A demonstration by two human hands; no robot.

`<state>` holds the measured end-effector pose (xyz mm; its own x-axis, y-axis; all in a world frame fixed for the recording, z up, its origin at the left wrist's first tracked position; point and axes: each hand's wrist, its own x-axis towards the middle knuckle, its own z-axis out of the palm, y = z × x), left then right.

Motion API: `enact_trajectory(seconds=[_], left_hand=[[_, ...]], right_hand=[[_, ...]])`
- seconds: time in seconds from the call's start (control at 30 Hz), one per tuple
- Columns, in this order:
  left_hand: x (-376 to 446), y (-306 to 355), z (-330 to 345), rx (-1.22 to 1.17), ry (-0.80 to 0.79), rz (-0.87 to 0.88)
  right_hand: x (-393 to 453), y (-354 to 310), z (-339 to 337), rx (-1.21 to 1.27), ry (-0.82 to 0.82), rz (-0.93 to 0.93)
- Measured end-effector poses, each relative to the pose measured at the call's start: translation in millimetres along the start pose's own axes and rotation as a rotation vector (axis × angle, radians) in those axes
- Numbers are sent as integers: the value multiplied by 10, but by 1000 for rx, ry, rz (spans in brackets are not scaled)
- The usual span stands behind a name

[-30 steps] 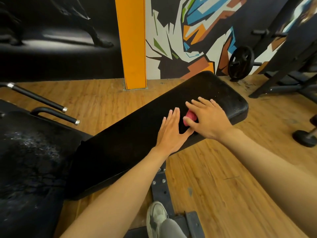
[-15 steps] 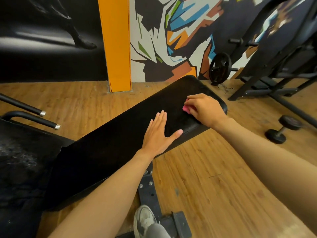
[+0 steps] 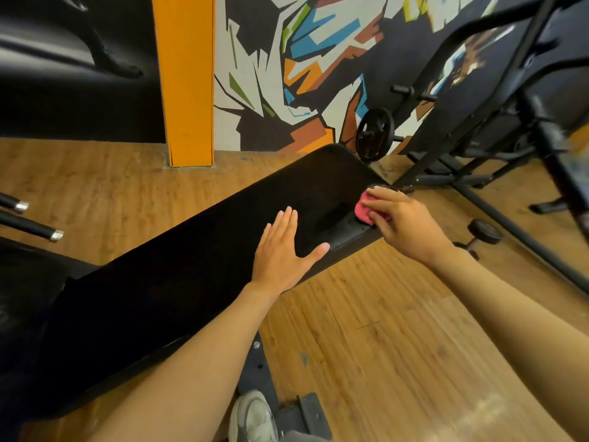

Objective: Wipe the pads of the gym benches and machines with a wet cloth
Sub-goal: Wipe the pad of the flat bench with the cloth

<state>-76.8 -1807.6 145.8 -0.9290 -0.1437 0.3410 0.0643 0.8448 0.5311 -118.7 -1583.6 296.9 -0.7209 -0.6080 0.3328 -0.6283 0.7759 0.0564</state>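
Note:
A long black bench pad [image 3: 191,266] runs diagonally from lower left to upper right across the wooden floor. My left hand [image 3: 283,253] lies flat on the pad with fingers straight and thumb spread. My right hand [image 3: 401,221] grips a pink cloth [image 3: 363,210] at the pad's far right corner, on its near edge. Most of the cloth is hidden under my fingers.
A second black pad [image 3: 22,282] sits at the left with two chrome-tipped bars [image 3: 32,229]. A weight plate [image 3: 374,134] and black machine frames [image 3: 497,173] stand at the right, a dumbbell [image 3: 481,234] on the floor. An orange pillar [image 3: 186,81] rises behind. My shoe [image 3: 253,416] is below.
My right hand has slid the pink cloth along the pad away from my left hand, out to the far right corner. The left hand stays flat on the pad.

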Motion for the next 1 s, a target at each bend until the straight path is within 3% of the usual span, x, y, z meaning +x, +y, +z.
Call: enact_trajectory(seconds=[0.1,0.23,0.33,0.6,0.8,1.0], left_hand=[[3,13,-3,-2,7,-3],[-3,-4,-7,-14,17,4],[0,-1,-16,-23,13,10],[-24,28,-28,-23,6,-1],[-27,39,-25,-39,16,-6],[-39,54,-18,-20,34,-5]], right_hand=[[131,-65,39,-3,-20,30],[708,-217,38,-59,-179,109],[573,-230,88,-130,-177,125],[-172,-221,376,-6,196,54],[-354,-128,561,28,497,241],[-509,-34,915,105,670,400]])
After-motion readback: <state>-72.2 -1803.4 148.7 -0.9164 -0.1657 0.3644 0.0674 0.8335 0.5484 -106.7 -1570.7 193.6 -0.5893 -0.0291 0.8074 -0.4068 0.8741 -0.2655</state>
